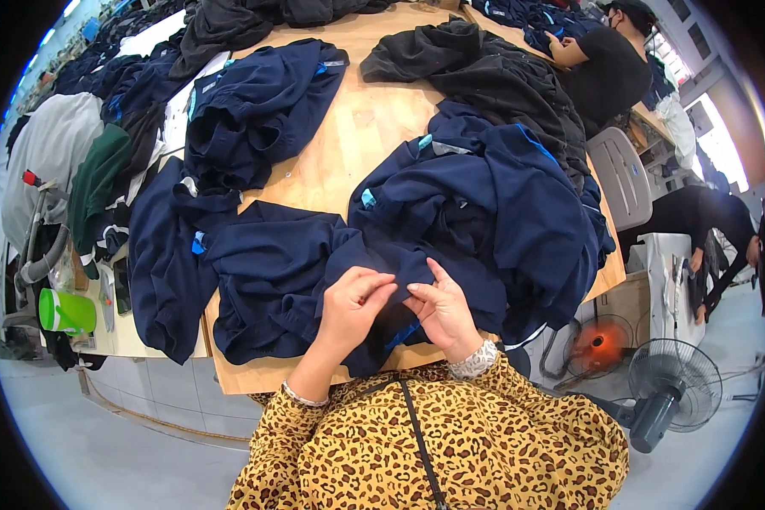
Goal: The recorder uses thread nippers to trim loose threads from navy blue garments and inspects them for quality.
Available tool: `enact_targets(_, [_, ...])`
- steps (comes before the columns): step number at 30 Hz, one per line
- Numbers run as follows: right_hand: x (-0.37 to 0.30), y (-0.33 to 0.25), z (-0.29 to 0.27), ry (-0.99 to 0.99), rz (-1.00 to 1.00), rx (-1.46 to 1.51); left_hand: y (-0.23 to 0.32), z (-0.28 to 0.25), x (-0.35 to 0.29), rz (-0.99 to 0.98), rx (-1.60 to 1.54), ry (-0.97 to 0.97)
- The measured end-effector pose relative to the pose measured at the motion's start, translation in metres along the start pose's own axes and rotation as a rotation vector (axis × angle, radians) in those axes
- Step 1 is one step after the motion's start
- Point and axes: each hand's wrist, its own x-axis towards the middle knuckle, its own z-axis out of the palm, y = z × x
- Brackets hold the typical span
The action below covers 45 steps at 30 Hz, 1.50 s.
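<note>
1. Worktable [340, 153] of pale wood, bare down the middle, front edge close to the wearer's leopard-print top [357, 450].
2. Navy garments [246, 110] in loose heaps at left and front, light-blue tabs showing; charcoal garments [467, 64] bunched toward the far right.
3. At left, beyond the table: white cloth [51, 140], dark green cloth [98, 187], lime-green bucket [68, 311].
4. At right: grey chair back [620, 178], grey fan [673, 387], second fan with orange-red centre [599, 344]; co-worker in black [608, 76] at the far corner, another person, bent over [697, 217], behind the chair.
5. Navy garment [374, 251] in work: crumpled at the table's front edge, directly beneath both hands.
6. Left hand [357, 297]: back upward, thumb and forefinger pinched together; any thread between, impossible to tell.
7. Right hand [444, 314]: just beside, palm partly turned up, forefinger raised, thumb pointing left, other fingers loosely curled; grip on anything, impossible to tell.
</note>
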Motion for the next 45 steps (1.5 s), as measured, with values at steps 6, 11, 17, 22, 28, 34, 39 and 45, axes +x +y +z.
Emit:
enact_targets(6, [-0.001, 0.003, -0.003, -0.027, -0.027, -0.072, -0.004, 0.011, 0.004, 0.206, 0.29, -0.013])
enact_targets(11, [0.001, 0.0, -0.002, -0.006, 0.027, -0.008, -0.01, 0.001, 0.006, -0.526, -0.436, -0.08])
enact_targets(17, [0.001, 0.0, -0.002, 0.031, 0.061, 0.034, -0.001, 0.008, 0.006, 0.027, 0.009, -0.012])
enact_targets(22, [-0.001, 0.004, -0.005, -0.066, -0.036, -0.041, -0.016, 0.011, 0.005, 0.09, 0.269, 0.009])
enact_targets(28, [0.01, -0.003, -0.015, -0.025, 0.036, 0.122, -0.01, -0.002, -0.008, 0.046, 0.17, 0.051])
enact_targets(34, [0.012, -0.004, -0.013, -0.05, -0.017, -0.017, -0.039, 0.002, -0.017, 0.194, 0.365, 0.138])
enact_targets(39, [0.02, -0.016, -0.036, -0.133, -0.529, -1.103, -0.023, -0.027, 0.003, -0.468, -0.41, -0.068])
enact_targets(45, [0.029, -0.027, -0.043, -0.182, -0.301, -0.853, -0.034, -0.035, 0.007, -0.573, -0.524, 0.014])
